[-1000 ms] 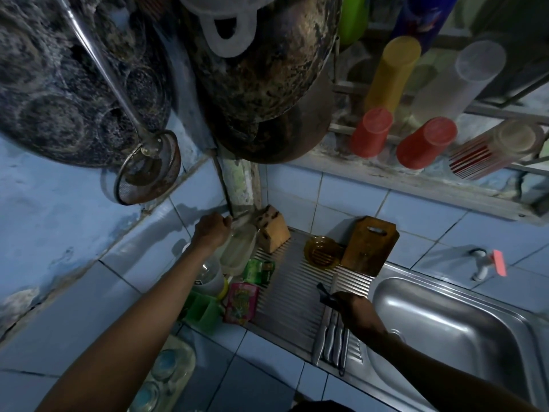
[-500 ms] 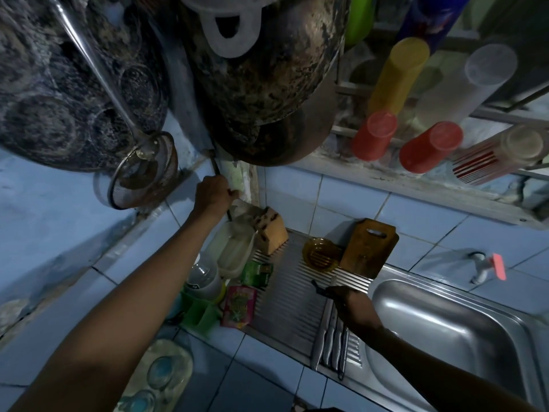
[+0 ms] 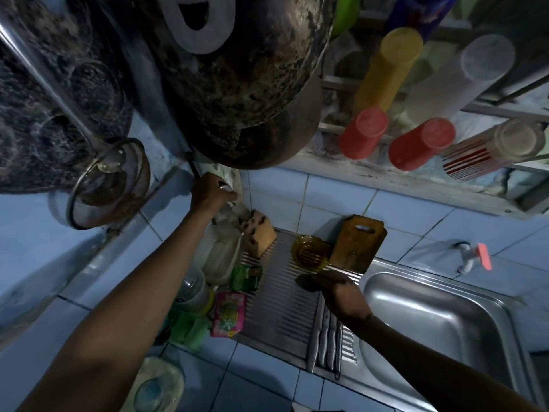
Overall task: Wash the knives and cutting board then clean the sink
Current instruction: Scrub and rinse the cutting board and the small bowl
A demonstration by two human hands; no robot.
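My left hand point(image 3: 211, 193) is raised in the wall corner above the wooden knife block point(image 3: 260, 233). It grips what looks like a knife, with a pale blade point(image 3: 234, 209) pointing down at the block. My right hand point(image 3: 341, 292) hovers over the ribbed drainboard point(image 3: 282, 301), curled round a dark knife handle point(image 3: 306, 282) that sticks out to the left. Several knives point(image 3: 326, 340) lie side by side on the drainboard's front edge. The brown cutting board point(image 3: 358, 242) leans against the tiled wall. The steel sink point(image 3: 430, 325) is to the right.
An amber dish point(image 3: 309, 251) sits by the board. Plastic tubs point(image 3: 219, 257), sachets point(image 3: 228, 313) and a green holder point(image 3: 190, 328) crowd the left. Blackened pans point(image 3: 237, 84) and a strainer point(image 3: 110, 185) hang overhead. A tap point(image 3: 472, 257) sticks out of the wall, under a cup rack point(image 3: 421, 144).
My left hand has risen from beside the knife block up the wall corner. My right hand stays over the drainboard with the dark handle.
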